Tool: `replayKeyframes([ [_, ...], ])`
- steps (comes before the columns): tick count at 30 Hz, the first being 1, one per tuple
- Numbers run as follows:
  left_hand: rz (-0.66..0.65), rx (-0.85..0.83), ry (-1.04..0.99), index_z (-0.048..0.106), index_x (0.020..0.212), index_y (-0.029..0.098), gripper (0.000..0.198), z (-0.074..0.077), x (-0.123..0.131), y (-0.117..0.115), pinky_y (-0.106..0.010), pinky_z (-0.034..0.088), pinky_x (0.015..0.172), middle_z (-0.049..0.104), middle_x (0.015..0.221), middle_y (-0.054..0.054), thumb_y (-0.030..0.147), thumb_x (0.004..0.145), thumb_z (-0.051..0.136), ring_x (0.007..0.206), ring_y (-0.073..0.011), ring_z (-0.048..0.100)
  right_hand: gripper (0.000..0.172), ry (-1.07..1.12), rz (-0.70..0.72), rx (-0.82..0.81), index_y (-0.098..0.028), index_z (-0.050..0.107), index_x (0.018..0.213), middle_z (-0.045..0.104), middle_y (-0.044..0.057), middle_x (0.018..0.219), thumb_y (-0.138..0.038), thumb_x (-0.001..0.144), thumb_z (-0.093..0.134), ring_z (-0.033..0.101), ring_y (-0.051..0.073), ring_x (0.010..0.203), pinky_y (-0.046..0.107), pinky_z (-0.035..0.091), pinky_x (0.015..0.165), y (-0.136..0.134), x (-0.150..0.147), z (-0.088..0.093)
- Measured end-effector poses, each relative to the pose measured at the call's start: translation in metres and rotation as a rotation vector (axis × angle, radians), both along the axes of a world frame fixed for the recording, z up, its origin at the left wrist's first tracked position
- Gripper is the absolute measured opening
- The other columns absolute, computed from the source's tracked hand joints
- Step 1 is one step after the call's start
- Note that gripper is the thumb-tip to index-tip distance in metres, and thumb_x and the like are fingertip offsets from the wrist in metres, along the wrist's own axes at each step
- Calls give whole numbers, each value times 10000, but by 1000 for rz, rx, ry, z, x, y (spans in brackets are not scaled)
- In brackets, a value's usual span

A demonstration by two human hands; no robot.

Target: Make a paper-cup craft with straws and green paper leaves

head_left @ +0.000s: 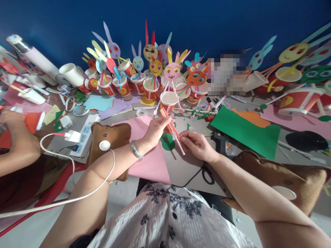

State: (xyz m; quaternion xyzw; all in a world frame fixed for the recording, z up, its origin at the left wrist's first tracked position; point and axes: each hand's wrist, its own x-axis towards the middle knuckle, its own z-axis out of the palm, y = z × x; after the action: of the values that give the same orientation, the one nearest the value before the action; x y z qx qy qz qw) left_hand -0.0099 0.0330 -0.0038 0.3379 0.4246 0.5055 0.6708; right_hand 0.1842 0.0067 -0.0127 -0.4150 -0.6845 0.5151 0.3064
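Note:
My left hand point(156, 130) is closed round the upper part of a small bunch of thin straws point(171, 128), orange and pink, held slanting above the table. My right hand point(196, 144) pinches the lower end of the same straws. A jade bangle sits on my left wrist. Under the hands lie a pink paper sheet point(151, 162) and a green paper disc point(167, 142). Just beyond stands a red-and-white paper cup point(169, 100) bearing a pink rabbit face on straw legs.
Several paper-cup rabbit figures point(139, 77) line the blue wall. A green sheet point(243, 132) and a black glue gun point(220, 140) lie right. A power strip point(85, 134) with a white cable and brown plush cushions point(110, 137) are left. Another person's arm point(18, 144) rests far left.

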Motion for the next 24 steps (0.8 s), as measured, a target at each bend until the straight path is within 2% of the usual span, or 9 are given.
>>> replayKeyframes([
  [8, -1, 131, 104, 729, 774, 151, 438, -5, -1, 1, -249, 453, 641, 673, 684, 0, 583, 743, 789, 624, -98, 580, 401, 5, 10, 5, -169, 652, 884, 573, -8, 573, -543, 971, 535, 498, 124, 508, 258, 387, 496, 1, 0, 0],
  [12, -56, 217, 146, 757, 792, 149, 441, -4, 0, -2, -250, 454, 657, 673, 685, -10, 589, 765, 769, 651, -105, 587, 483, -14, 6, 8, -158, 675, 857, 581, 1, 568, -597, 972, 510, 501, 123, 518, 258, 404, 517, 3, 0, 1],
  [18, -146, 228, 141, 774, 793, 165, 417, 0, 2, -6, -288, 472, 718, 698, 708, -29, 582, 777, 761, 677, -128, 616, 524, -8, -11, -44, -140, 733, 940, 730, 70, 714, -651, 869, 645, 573, 136, 515, 260, 452, 492, 3, 0, -5],
  [24, -201, 200, 122, 792, 787, 168, 418, 1, 2, -7, -287, 479, 758, 707, 735, -29, 584, 753, 780, 733, -134, 631, 537, -27, -4, -25, -131, 751, 975, 752, 87, 749, -645, 880, 632, 595, 145, 517, 267, 478, 497, 1, -3, -1],
])
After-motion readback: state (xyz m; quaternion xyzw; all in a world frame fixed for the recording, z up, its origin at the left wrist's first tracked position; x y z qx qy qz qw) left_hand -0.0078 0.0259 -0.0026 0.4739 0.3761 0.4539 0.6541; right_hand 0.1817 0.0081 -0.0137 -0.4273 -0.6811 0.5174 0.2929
